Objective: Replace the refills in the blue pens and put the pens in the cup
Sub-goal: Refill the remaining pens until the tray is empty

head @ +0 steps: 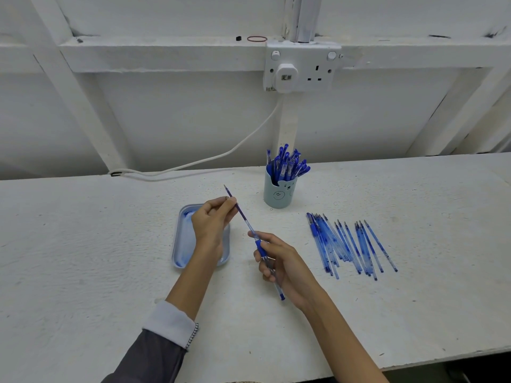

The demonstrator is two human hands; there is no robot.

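My right hand (279,261) grips a blue pen barrel (261,248) by its rubber grip, with the barrel's back end pointing toward me. A dark refill (239,207) sticks halfway out of the barrel's front, tip up and away. My left hand (211,223) pinches that refill near its upper part. A pale blue cup (279,193) with a bear face stands behind, holding several capped blue pens (287,164). To the right lies a row of several loose refills (348,244), with a pen among them at the left end.
A light blue tray (181,244) lies on the white table (83,258) under my left hand. A white cable (193,163) runs along the back edge from a wall socket (301,66). The table's front edge is at the lower right.
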